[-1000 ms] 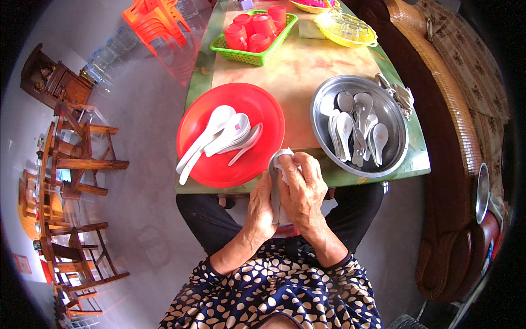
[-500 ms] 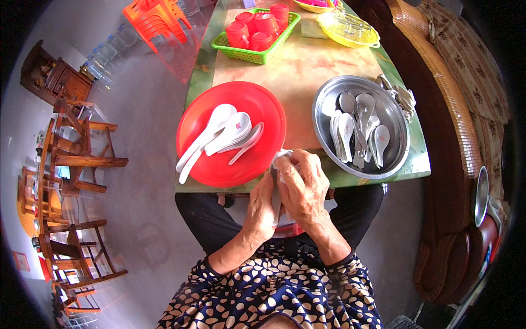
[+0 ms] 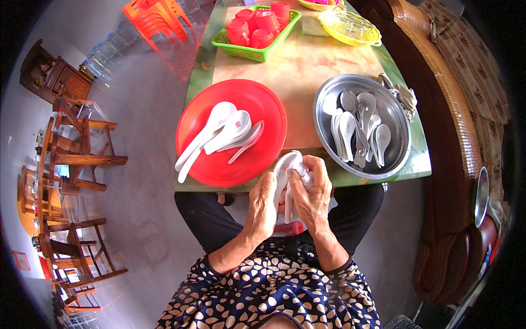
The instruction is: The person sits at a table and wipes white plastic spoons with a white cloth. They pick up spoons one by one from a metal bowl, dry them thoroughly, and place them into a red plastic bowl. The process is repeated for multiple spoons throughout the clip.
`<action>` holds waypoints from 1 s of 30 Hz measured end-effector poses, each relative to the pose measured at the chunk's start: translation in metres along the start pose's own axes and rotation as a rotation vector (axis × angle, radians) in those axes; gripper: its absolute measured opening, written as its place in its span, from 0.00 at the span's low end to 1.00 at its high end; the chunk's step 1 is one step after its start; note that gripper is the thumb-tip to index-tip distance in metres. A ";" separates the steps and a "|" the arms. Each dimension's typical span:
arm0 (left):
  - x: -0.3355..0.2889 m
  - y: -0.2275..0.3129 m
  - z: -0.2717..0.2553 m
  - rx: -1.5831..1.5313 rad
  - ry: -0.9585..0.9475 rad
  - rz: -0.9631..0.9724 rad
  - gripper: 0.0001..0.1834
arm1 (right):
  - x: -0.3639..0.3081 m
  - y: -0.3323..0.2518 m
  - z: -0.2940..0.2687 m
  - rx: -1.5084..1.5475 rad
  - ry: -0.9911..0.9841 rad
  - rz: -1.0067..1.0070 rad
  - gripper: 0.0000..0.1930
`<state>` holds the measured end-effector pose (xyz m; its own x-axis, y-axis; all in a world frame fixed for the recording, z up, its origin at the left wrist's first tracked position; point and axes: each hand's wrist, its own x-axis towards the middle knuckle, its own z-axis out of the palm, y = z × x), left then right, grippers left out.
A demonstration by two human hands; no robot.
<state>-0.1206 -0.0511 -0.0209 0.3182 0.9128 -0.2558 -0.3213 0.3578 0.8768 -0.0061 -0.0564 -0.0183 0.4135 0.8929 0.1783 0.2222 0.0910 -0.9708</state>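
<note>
Just off the table's front edge, my left hand (image 3: 259, 209) is closed round a white spoon (image 3: 280, 169), its bowl pointing up and away from me. My right hand (image 3: 313, 197) grips a crumpled white cloth (image 3: 304, 176) against the spoon, the thumb pressing the cloth by the spoon's bowl. Part of the spoon is hidden by my fingers. Ahead to the left, a round red plastic tray (image 3: 266, 104) carries several white spoons (image 3: 234, 129). To the right, a round steel basin (image 3: 404, 137) holds several more white spoons (image 3: 346, 131) and a metal spoon (image 3: 348, 101).
Farther along the table (image 3: 298, 115) stands a green basket (image 3: 249, 54) of red cups (image 3: 267, 22), with a yellow basket (image 3: 350, 28) of clear glasses beside it. Pale gloves or cloths (image 3: 405, 98) lie past the basin. A wooden bench (image 3: 455, 120) runs along the right.
The cloth has shifted from the spoon's far end to its right side. My right hand has turned, and the spoon's bowl now shows. Both tableware piles look unchanged.
</note>
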 end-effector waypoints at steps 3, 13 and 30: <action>0.000 -0.001 -0.003 -0.022 -0.004 -0.027 0.26 | -0.004 0.007 -0.002 0.103 -0.067 0.088 0.14; -0.003 0.011 0.003 0.252 0.012 -0.023 0.24 | 0.023 -0.008 -0.008 -0.501 -0.072 -0.735 0.19; -0.002 0.011 -0.006 0.209 0.024 0.048 0.22 | 0.016 0.009 -0.004 0.002 -0.030 -0.148 0.10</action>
<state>-0.1298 -0.0476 -0.0132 0.2851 0.9330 -0.2196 -0.1426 0.2679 0.9528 0.0061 -0.0436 -0.0233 0.3495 0.8825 0.3148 0.2772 0.2236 -0.9344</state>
